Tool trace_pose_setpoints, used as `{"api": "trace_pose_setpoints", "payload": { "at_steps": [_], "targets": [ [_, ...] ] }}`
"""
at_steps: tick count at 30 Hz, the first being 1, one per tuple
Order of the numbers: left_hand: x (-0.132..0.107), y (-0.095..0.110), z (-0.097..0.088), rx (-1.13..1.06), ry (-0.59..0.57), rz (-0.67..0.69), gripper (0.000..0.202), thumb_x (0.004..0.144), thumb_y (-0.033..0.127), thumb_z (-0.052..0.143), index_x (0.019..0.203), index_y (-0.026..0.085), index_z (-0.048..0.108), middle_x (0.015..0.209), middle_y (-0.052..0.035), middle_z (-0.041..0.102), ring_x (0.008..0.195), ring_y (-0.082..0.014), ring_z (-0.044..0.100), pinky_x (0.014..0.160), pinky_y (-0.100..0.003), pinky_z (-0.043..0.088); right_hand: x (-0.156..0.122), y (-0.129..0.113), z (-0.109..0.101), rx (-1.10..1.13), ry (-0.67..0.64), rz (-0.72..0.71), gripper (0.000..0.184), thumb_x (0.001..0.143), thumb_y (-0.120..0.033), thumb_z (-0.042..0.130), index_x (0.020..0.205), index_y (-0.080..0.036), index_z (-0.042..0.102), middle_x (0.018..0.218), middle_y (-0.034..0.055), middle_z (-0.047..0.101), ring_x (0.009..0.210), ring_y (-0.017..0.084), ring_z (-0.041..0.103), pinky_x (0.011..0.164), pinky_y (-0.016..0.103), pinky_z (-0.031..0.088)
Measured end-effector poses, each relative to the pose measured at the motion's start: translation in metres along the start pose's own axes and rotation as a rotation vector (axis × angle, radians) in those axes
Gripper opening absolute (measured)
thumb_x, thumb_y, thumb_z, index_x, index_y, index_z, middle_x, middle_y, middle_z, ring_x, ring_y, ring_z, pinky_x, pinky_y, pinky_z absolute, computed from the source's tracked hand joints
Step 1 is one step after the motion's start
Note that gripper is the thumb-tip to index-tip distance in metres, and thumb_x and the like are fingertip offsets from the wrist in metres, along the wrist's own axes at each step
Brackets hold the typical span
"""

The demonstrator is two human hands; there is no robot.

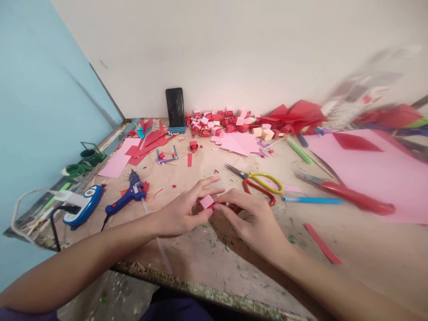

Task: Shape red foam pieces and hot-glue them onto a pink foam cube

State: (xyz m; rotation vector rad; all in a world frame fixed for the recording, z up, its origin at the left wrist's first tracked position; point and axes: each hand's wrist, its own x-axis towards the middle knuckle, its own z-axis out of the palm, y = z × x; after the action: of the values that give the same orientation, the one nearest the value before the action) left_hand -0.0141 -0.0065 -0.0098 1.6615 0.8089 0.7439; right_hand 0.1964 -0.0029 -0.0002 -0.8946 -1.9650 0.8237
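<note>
A small paper cube point(207, 201) with a pink top and red side is held between my hands, a little above the table. My left hand point(183, 207) pinches it from the left, with thumb below and some fingers stretched past it. From the right, my right hand point(252, 216) grips its red edge between thumb and index finger. Just beyond my right hand lie scissors point(256, 180) with one yellow and one red handle. A blue glue gun point(129, 194) rests to the left of my left hand.
Many red and pink paper cubes point(217, 122) are piled at the wall beside an upright phone point(175, 107). A red-handled knife point(357, 194), a blue pen point(314, 200) and a red paper strip point(322, 244) lie right. A blue power strip point(83, 207) stands left.
</note>
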Motion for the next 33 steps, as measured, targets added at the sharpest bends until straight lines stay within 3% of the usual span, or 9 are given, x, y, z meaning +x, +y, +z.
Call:
{"api": "trace_pose_setpoints", "payload": {
  "at_steps": [5, 9, 14, 19, 24, 29, 33],
  "targets": [
    [0.0012, 0.0025, -0.0029, 0.179, 0.071, 0.123, 0.064, 0.097, 0.014, 0.058, 0.155, 0.03, 0.037, 0.157, -0.0099, 0.046, 0.145, -0.0268, 0.046, 0.118, -0.043, 0.043, -0.0008, -0.0013, -0.0002, -0.031, 0.015, 0.065, 0.012, 0.095, -0.018, 0.066, 0.098, -0.021, 0.078, 0.089, 0.003, 0.077, 0.077, 0.017, 0.067, 0.07, 0.03, 0.051],
    [0.0018, 0.0041, -0.0063, 0.316, 0.19, 0.184, 0.055, 0.094, 0.016, 0.061, 0.146, 0.029, 0.05, 0.136, -0.0088, 0.053, 0.129, -0.0236, 0.054, 0.114, -0.041, 0.046, -0.0004, -0.0034, -0.0006, -0.038, 0.034, 0.103, 0.012, 0.095, -0.024, 0.068, 0.102, -0.02, 0.077, 0.09, 0.0043, 0.077, 0.07, 0.016, 0.065, 0.062, 0.029, 0.051],
    [0.0029, 0.0042, -0.0069, 0.242, 0.174, 0.177, 0.053, 0.094, 0.013, 0.06, 0.144, 0.029, 0.057, 0.127, -0.0074, 0.057, 0.117, -0.0192, 0.062, 0.095, -0.029, 0.058, 0.0, -0.0018, -0.0007, -0.027, 0.014, 0.087, 0.015, 0.095, -0.025, 0.068, 0.107, -0.019, 0.076, 0.092, 0.0046, 0.076, 0.069, 0.016, 0.066, 0.061, 0.029, 0.052],
    [0.0051, -0.0012, -0.0058, 0.052, 0.188, 0.089, 0.055, 0.095, 0.019, 0.065, 0.148, 0.028, 0.054, 0.131, -0.0072, 0.067, 0.115, -0.0204, 0.07, 0.098, -0.032, 0.059, -0.0002, 0.0024, -0.0008, -0.032, 0.018, 0.133, 0.019, 0.094, -0.025, 0.069, 0.112, -0.02, 0.075, 0.093, 0.0045, 0.075, 0.069, 0.016, 0.066, 0.061, 0.029, 0.053],
    [0.0061, -0.0011, -0.0044, 0.082, 0.236, 0.063, 0.052, 0.091, 0.02, 0.072, 0.141, 0.027, 0.06, 0.137, -0.0074, 0.068, 0.109, -0.0218, 0.073, 0.095, -0.035, 0.061, 0.0014, 0.0018, -0.0003, 0.004, 0.042, 0.142, 0.025, 0.091, -0.022, 0.071, 0.117, -0.022, 0.073, 0.096, 0.0039, 0.075, 0.068, 0.015, 0.065, 0.057, 0.026, 0.053],
    [0.007, 0.0036, -0.0016, 0.023, 0.261, 0.049, 0.034, 0.089, 0.017, 0.073, 0.122, 0.02, 0.064, 0.111, -0.0049, 0.074, 0.103, -0.0193, 0.073, 0.094, -0.032, 0.061, 0.0032, -0.0017, -0.0007, 0.027, 0.007, 0.167, 0.023, 0.093, -0.023, 0.069, 0.116, -0.024, 0.074, 0.1, 0.0043, 0.075, 0.071, 0.015, 0.067, 0.059, 0.026, 0.056],
    [0.0076, 0.0059, -0.0015, 0.004, 0.236, 0.086, 0.025, 0.09, 0.018, 0.072, 0.114, 0.02, 0.066, 0.116, -0.006, 0.07, 0.109, -0.0202, 0.071, 0.097, -0.033, 0.059, 0.0041, -0.0025, -0.0011, 0.056, 0.012, 0.183, 0.023, 0.094, -0.024, 0.068, 0.116, -0.024, 0.074, 0.105, 0.0053, 0.077, 0.076, 0.017, 0.071, 0.062, 0.027, 0.058]
  ]
}}
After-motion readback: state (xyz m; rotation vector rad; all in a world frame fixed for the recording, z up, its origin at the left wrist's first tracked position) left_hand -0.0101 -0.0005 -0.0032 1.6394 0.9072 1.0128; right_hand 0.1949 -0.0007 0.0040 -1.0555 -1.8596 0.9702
